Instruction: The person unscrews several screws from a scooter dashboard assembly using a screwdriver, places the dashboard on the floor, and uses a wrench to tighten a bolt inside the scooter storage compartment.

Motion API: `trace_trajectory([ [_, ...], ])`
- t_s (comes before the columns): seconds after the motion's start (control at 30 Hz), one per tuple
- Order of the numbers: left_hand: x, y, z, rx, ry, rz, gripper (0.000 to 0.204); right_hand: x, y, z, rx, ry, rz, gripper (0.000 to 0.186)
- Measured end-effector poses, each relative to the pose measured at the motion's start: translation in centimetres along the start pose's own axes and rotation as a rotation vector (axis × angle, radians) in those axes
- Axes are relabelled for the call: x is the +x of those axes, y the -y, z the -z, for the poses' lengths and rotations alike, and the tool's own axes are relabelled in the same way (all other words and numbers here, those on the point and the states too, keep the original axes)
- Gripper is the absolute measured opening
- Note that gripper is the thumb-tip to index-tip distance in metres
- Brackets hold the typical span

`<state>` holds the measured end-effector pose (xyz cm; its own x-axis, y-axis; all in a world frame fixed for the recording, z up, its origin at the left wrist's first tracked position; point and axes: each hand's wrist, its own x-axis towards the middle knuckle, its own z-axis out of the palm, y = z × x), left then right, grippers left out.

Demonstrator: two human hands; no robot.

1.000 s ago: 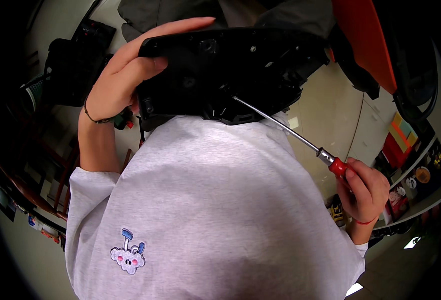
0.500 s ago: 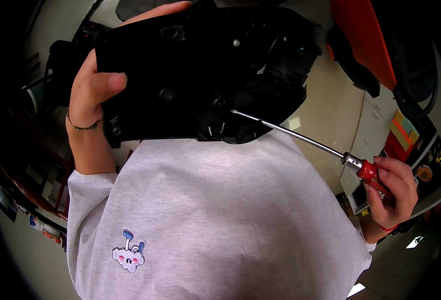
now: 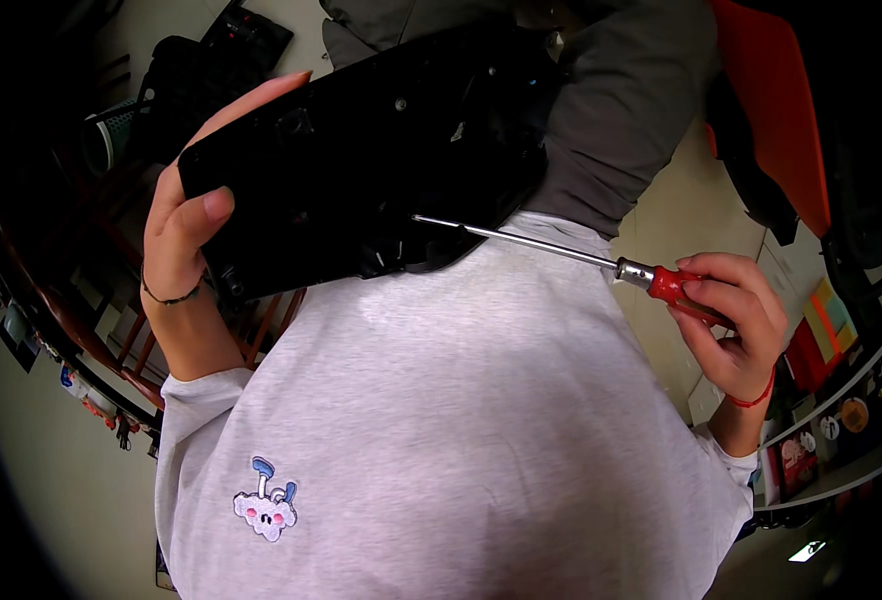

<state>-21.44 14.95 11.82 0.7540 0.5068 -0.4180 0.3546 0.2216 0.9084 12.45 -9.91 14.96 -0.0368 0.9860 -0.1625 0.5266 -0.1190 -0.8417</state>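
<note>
My left hand (image 3: 176, 240) grips the left end of a black plastic panel (image 3: 331, 170), thumb on its face and fingers along the upper edge. The panel is held tilted above my lap, its right end higher, with small fittings on its dark face. My right hand (image 3: 731, 335) is closed on the red handle of a long screwdriver (image 3: 551, 244). The screwdriver's metal tip lies over the lower middle of the panel; whether it touches a screw I cannot tell.
An orange and black object (image 3: 766, 110) stands at upper right. Shelves at right hold coloured paper (image 3: 826, 315) and small items. A black bag (image 3: 186, 95) lies at upper left, beside a wooden chair (image 3: 131, 375). My dark trousers (image 3: 616, 110) show behind the panel.
Since half a second ago the panel's left end has dropped, tilting it more steeply and uncovering more trousers. My right hand and screwdriver have shifted up and leftward.
</note>
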Motion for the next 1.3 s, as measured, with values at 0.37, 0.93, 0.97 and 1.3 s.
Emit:
trace_trajectory([
  [0.37,3.8,0.4,-3.9,-0.321,-0.151,-0.476,0.066,0.4,-0.2,1.3,-0.032,0.004,0.013,0.036],
  [0.93,5.2,0.9,-4.8,-0.551,-0.035,-0.463,0.036,-2.2,-1.3,-1.0,0.209,-0.038,-0.325,0.033],
  [0.97,5.1,1.0,-4.8,-0.557,-0.051,-0.455,0.036,-2.2,-0.8,-0.6,0.270,-0.090,-0.371,0.034],
  [1.3,5.5,2.0,-5.1,-0.680,0.013,-0.583,0.042,-2.6,-1.7,-0.6,0.198,-0.007,-0.375,0.029],
])
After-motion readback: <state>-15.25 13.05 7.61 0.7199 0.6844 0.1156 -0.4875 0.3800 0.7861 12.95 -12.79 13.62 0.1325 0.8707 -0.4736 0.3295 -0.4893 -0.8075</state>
